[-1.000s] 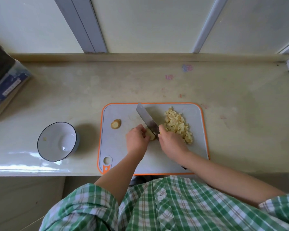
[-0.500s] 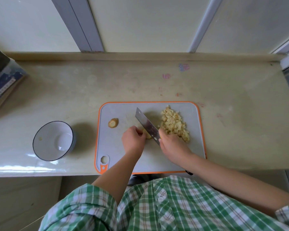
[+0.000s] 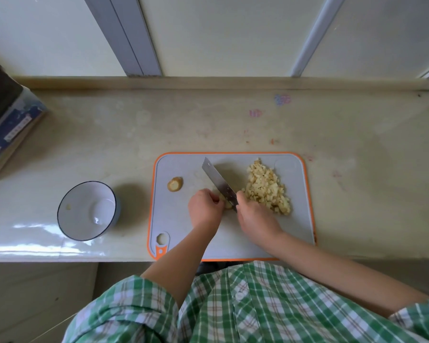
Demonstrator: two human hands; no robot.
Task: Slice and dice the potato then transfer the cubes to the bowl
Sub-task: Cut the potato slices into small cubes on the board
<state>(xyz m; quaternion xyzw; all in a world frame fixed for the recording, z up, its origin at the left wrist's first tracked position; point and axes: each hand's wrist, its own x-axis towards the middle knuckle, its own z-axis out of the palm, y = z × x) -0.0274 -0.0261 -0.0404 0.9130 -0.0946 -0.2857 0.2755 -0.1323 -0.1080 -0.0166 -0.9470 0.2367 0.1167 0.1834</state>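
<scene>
Pale potato stub (image 3: 227,204) sits pinned under curled left fingers (image 3: 212,195), right fingers (image 3: 242,197) gripping the knife (image 3: 219,185) against it, dicing nearly done; cubes (image 3: 266,191) heap just right, bowl (image 3: 87,210) well left, so finish cuts, then scoop across.

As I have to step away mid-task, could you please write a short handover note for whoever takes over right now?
Left hand: holds down the last potato piece on the cutting board.
Right hand: grips the knife, blade at that piece.
Done: a pile of cubes lies on the board's right side; a cut-off end lies at its left.
To do: dice the last piece, then move the cubes into the bowl, which stands left of the board and holds only a tiny scrap.
</scene>
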